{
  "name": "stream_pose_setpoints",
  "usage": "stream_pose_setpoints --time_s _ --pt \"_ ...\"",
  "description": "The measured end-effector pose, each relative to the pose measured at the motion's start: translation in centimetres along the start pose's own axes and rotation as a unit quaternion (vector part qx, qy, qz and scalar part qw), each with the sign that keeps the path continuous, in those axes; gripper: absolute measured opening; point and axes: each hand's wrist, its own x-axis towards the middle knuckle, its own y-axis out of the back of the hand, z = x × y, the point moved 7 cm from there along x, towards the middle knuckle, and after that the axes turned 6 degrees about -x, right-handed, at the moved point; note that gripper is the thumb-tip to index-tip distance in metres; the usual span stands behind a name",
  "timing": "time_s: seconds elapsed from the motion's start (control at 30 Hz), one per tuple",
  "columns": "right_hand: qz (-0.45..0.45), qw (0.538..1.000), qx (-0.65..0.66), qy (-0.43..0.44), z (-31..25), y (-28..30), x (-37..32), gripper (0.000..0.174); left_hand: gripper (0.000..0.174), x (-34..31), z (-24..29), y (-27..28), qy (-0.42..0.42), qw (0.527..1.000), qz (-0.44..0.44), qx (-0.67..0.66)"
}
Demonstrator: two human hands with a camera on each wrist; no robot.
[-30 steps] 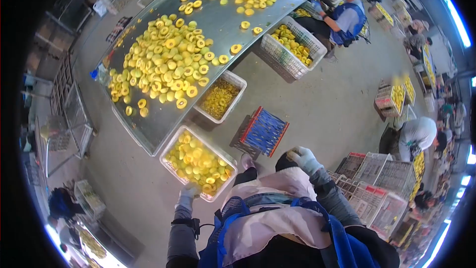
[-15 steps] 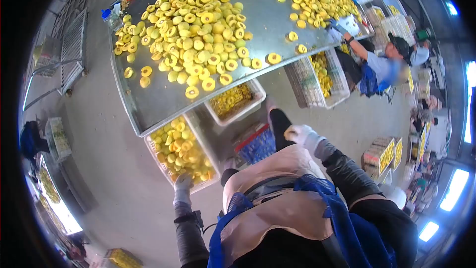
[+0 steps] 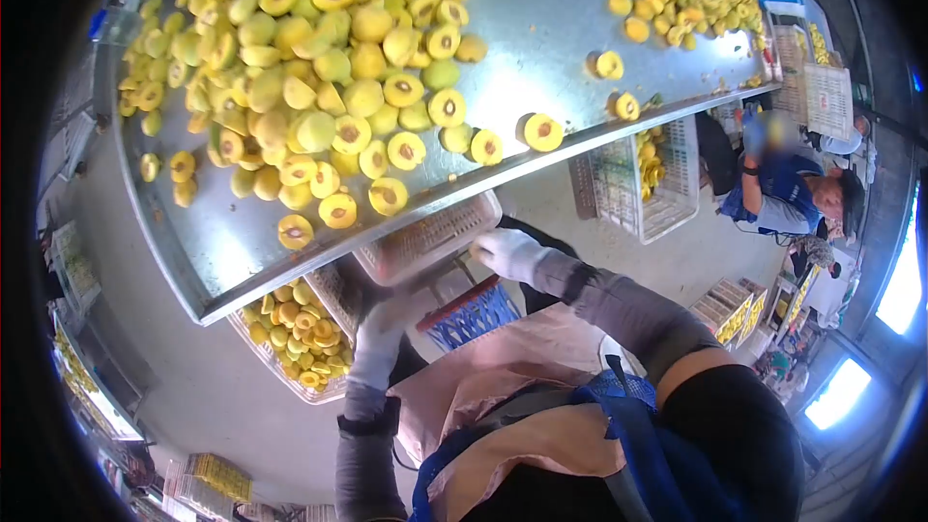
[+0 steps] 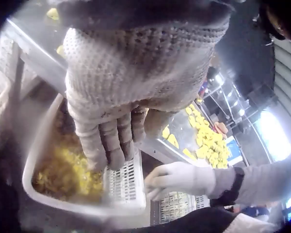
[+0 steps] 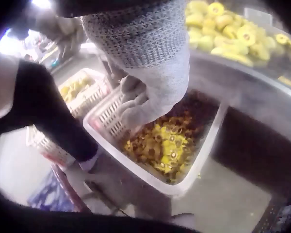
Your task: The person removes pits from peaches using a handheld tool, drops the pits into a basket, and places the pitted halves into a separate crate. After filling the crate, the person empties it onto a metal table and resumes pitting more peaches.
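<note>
Nearest the camera, below the white crate [image 3: 425, 237], a pale apron [image 3: 503, 367] covers the person's front, and both gloved arms reach up from it to the crate.

The left hand [image 3: 380, 321] is at the crate's near left corner. The left wrist view shows its fingers [image 4: 111, 145] close together and almost straight, pointing down just above the crate's slotted end wall [image 4: 123, 182] – whether they touch it cannot be told.

The right hand [image 3: 505, 251] is at the crate's right end. From the right wrist, its fingers [image 5: 136, 114] are curled over the slotted rim and grip it.

The crate itself sits just under the edge of the steel table [image 3: 541, 29], its inside heaped with small yellow scraps [image 5: 165, 145].

Below the crate and a little right of it stands a blue crate [image 3: 474, 314]. To the crate's left, also under the table edge, a second crate [image 3: 327, 292] holds halved yellow fruit.

Above the crate, the table top carries a broad spread of halved fruit [image 3: 319, 68], cut faces up, some lying right at the edge over the crate.

Farther right of the crate a mesh basket [image 3: 667, 203] holds more fruit – beyond it a worker [image 3: 788, 193] in blue sits at the table
</note>
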Motion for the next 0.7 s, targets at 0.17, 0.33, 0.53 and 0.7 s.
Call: stream_pose_setpoints --time_s 0.17,0.33,0.53,0.7 --pt "-0.066 0.991 -0.034 -0.11 10.3 -16.3 13.1 0.025 0.027 9.0 3.8 -2.0 -0.019 0.979 -0.087 0.185" --pt "-0.197 0.969 -0.112 -0.095 15.2 -24.5 17.4 0.032 0.028 12.2 3.2 -4.4 -0.165 0.942 -0.187 0.225" --pt "-0.281 0.921 -0.27 -0.02 18.1 -24.8 21.0 0.036 0.023 14.1 3.0 -4.6 -0.328 0.893 -0.196 0.236" --pt "-0.276 0.885 -0.372 0.051 17.9 -26.8 25.0 0.04 0.025 11.8 4.3 -5.4 -0.349 0.894 -0.208 0.19"
